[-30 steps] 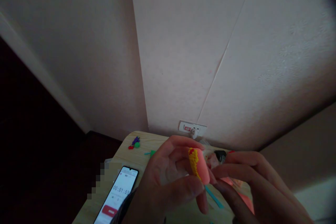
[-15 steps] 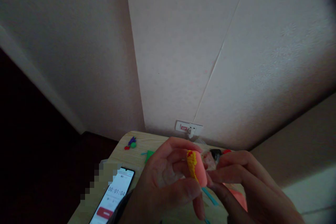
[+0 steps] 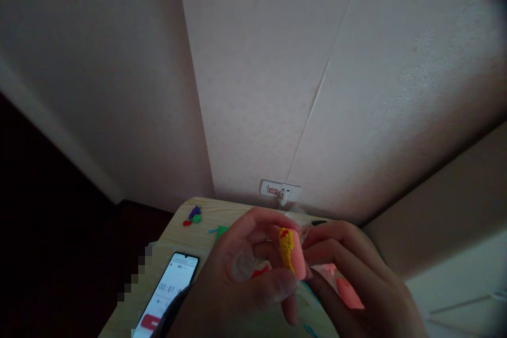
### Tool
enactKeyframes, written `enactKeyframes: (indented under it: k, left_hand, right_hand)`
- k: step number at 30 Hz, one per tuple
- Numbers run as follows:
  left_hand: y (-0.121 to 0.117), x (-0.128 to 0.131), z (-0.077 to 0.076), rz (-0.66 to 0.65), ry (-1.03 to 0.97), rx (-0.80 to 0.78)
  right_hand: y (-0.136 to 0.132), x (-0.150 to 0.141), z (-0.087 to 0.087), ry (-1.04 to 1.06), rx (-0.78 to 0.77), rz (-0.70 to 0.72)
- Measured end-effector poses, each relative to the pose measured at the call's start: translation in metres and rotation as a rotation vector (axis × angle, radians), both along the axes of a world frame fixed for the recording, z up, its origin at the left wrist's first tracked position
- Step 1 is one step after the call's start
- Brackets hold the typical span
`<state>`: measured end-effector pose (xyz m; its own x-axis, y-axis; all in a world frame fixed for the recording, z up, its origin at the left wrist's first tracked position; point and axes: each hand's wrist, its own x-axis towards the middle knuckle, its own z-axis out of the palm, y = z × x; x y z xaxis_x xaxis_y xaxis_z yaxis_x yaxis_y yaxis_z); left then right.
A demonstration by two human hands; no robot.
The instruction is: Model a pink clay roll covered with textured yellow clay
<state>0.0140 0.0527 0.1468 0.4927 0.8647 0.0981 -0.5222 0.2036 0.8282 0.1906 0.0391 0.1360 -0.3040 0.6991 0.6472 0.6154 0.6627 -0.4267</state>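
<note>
A small pink block [image 3: 299,256], looking like modelling clay, carries a bumpy yellow layer [image 3: 285,248] with a red spot near its top. My left hand [image 3: 249,269] grips the block between the thumb below and curled fingers above. From the other side, my right hand [image 3: 356,269] has its bent fingers and thumb closed at the block's right edge; its fingertips are partly hidden behind it. A larger pink piece [image 3: 349,294] shows beneath my right hand, beside clear plastic wrap. Something red [image 3: 260,272] is visible through the gap in my left hand.
On the wooden table [image 3: 214,209], small purple, green and red pieces [image 3: 194,215] lie at the back left. A phone [image 3: 168,290] showing a timer rests at the left. Blue-green strips [image 3: 311,330] lie below the hands. A wall socket [image 3: 280,190] holds a plug behind the table.
The view has shifted slightly, and both hands appear a little further left. My right hand has come closer around the block's edge; my left hand keeps its grip.
</note>
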Motion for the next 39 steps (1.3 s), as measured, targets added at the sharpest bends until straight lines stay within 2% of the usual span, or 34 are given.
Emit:
enactKeyframes:
  k: [9, 19, 25, 34, 39]
  left_hand:
    - [0.001, 0.000, -0.007, -0.011, -0.026, 0.054]
    - [-0.001, -0.004, -0.003, -0.050, 0.081, -0.016]
    - [-0.003, -0.004, 0.005, -0.042, 0.107, -0.051]
    - [0.000, -0.003, 0.001, -0.051, 0.157, -0.021]
    - [-0.005, 0.006, -0.006, -0.067, 0.224, 0.036]
  right_hand:
    - [0.002, 0.003, 0.000, -0.142, 0.125, 0.010]
    - [0.003, 0.009, 0.002, -0.204, 0.178, 0.090]
    - [0.005, 0.006, 0.004, -0.204, 0.181, 0.064]
    - [0.005, 0.022, -0.005, -0.113, 0.163, -0.054]
    - [0.008, 0.036, -0.013, 0.086, 0.126, -0.133]
